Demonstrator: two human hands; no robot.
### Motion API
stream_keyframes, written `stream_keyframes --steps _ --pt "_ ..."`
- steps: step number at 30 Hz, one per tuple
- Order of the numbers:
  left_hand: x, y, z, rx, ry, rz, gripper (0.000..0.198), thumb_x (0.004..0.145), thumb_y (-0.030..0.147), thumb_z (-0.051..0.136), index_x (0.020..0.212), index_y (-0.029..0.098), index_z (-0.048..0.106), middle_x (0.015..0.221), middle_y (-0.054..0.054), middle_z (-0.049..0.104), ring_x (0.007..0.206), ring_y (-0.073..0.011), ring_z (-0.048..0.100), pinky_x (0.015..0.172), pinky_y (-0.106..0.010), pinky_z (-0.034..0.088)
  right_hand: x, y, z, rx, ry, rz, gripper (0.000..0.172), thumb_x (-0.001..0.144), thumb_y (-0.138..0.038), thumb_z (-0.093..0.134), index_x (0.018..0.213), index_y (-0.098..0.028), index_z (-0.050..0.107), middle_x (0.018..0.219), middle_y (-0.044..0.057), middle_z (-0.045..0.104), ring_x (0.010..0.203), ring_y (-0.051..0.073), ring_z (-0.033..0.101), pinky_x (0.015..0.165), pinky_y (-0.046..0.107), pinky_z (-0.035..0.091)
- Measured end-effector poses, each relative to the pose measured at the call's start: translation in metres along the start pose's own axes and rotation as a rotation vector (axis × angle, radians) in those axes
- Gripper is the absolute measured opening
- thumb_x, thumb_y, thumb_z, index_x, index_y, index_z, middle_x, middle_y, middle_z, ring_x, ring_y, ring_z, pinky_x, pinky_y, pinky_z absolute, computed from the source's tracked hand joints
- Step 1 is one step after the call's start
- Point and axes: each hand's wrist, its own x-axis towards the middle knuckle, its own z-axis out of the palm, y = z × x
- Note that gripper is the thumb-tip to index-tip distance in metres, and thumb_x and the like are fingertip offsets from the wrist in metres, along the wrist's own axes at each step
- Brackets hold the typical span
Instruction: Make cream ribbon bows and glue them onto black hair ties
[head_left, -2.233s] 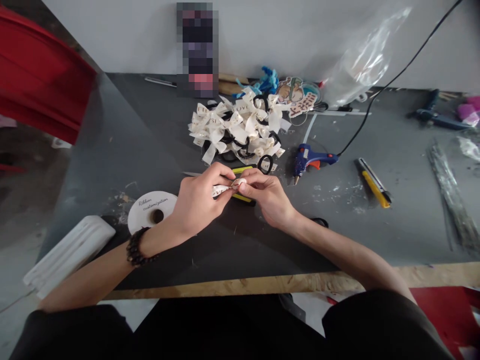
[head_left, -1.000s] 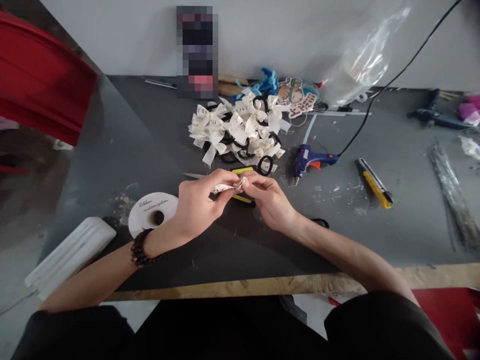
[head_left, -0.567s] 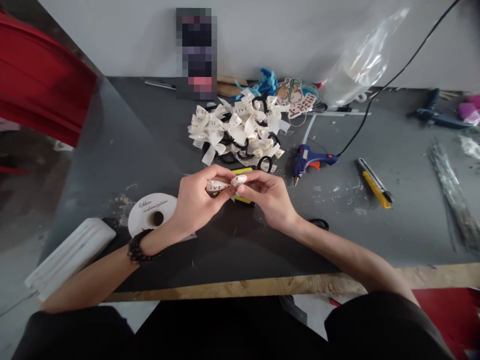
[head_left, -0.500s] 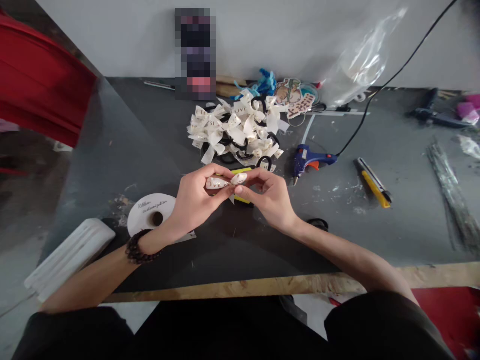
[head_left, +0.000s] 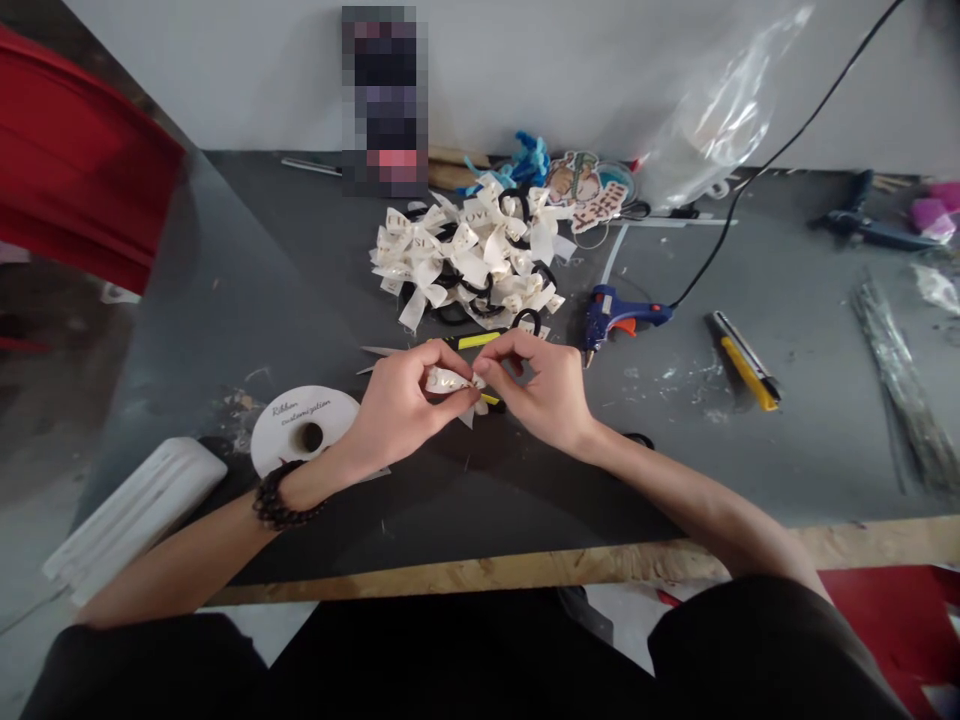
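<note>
A white ribbon bow [head_left: 448,380] with gold print is pinched between the thumb and fingers of my left hand [head_left: 397,400]. My right hand [head_left: 541,390] closes its thumb and index finger on the bow's right side, near the knot. Under and behind the hands lie scissors [head_left: 480,341] with black and yellow handles, their blades pointing left and their grips partly hidden. Just beyond is a heap of white ribbon bows [head_left: 469,250] on black hair ties. A white ribbon spool [head_left: 281,425] lies beside my left wrist.
Right of the heap rests a blue glue gun [head_left: 626,312] with its black cord rising to the upper right. Farther right are a yellow utility knife [head_left: 748,372] and a bundle of thin wires [head_left: 900,385]. A white device [head_left: 139,515] sits at the table's left edge.
My right fingers have shifted over the bow's right loop, so less of it shows. Both hands have come slightly lower in view, uncovering the scissor blades and more of the handles.
</note>
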Motion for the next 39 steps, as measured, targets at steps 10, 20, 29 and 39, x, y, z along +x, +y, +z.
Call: stream_keyframes --steps 10,20,29,39 --pt "0.0014 0.0004 0.0008 -0.143 -0.033 -0.048 0.026 0.086 0.04 0.084 0.101 0.02 0.075 0.101 -0.004 0.079 0.087 -0.0191 0.076 0.075 -0.027 0.06 0.0004 0.0037 0.0003 0.045 -0.04 0.016 0.008 0.099 -0.025 0.072 0.1 -0.021 0.078 0.088 0.001 0.082 0.069 0.013 0.069 0.065 0.028 0.05" --pt "0.0043 -0.0049 -0.0005 -0.284 -0.078 -0.054 0.025 0.097 0.044 0.074 0.091 0.02 0.076 0.088 -0.004 0.072 0.08 -0.0167 0.066 0.071 -0.028 0.049 0.0 0.0068 0.0022 0.315 -0.085 0.107 0.025 0.096 -0.046 0.08 0.105 -0.023 0.077 0.091 0.002 0.082 0.08 0.018 0.079 0.067 0.029 0.057" --pt "0.0033 -0.0052 0.0004 -0.246 -0.043 -0.075 0.029 0.091 0.047 0.081 0.104 0.022 0.075 0.099 -0.005 0.076 0.084 -0.0195 0.073 0.074 -0.03 0.056 0.0017 0.0019 0.0004 0.274 -0.065 0.085 0.016 0.1 -0.029 0.072 0.113 -0.02 0.075 0.094 0.002 0.081 0.083 0.016 0.077 0.069 0.028 0.054" --pt "0.0001 -0.0013 -0.0031 -0.049 0.103 0.015 0.025 0.085 0.045 0.085 0.083 0.022 0.075 0.082 -0.002 0.077 0.078 -0.0203 0.072 0.07 -0.031 0.055 0.001 0.0024 -0.0004 0.213 -0.086 0.038 0.024 0.098 -0.039 0.078 0.115 -0.023 0.078 0.103 0.004 0.083 0.09 0.018 0.077 0.077 0.032 0.057"
